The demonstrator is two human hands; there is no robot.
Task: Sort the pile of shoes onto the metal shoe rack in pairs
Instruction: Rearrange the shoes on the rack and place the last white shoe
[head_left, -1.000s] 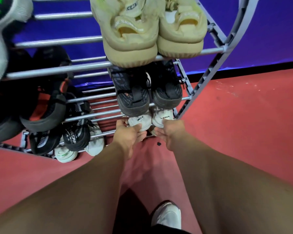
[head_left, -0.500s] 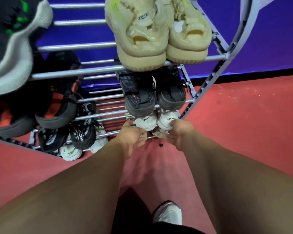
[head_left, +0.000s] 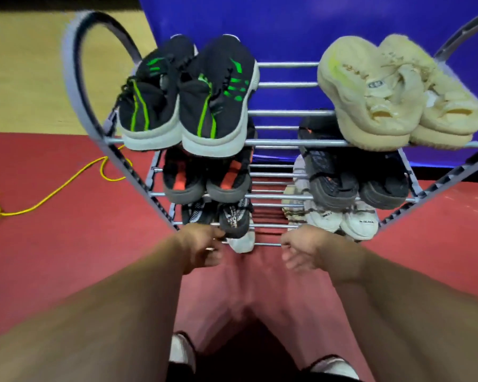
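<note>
The metal shoe rack (head_left: 287,143) stands before me with pairs on its tiers. On top sit black-and-green sneakers (head_left: 188,100) at left and cream sneakers (head_left: 392,92) at right. Below are black-and-orange shoes (head_left: 204,177) and dark grey shoes (head_left: 353,183). Lower still are black-and-white knit shoes (head_left: 232,219) and white sneakers (head_left: 351,219). A white shoe (head_left: 242,242) peeks out under the knit pair. My left hand (head_left: 202,249) hangs by the knit shoes' heels, fingers loosely curled, holding nothing. My right hand (head_left: 307,252) hovers empty just left of the white sneakers.
Red carpet (head_left: 66,244) surrounds the rack. A yellow cable (head_left: 53,188) lies on it at left. A blue wall (head_left: 287,28) is behind the rack. My own white-shod feet (head_left: 181,351) show at the bottom edge.
Both hands have let go of the white sneakers and drawn back, moving apart. The view has swung left and up, so the whole rack now shows.
</note>
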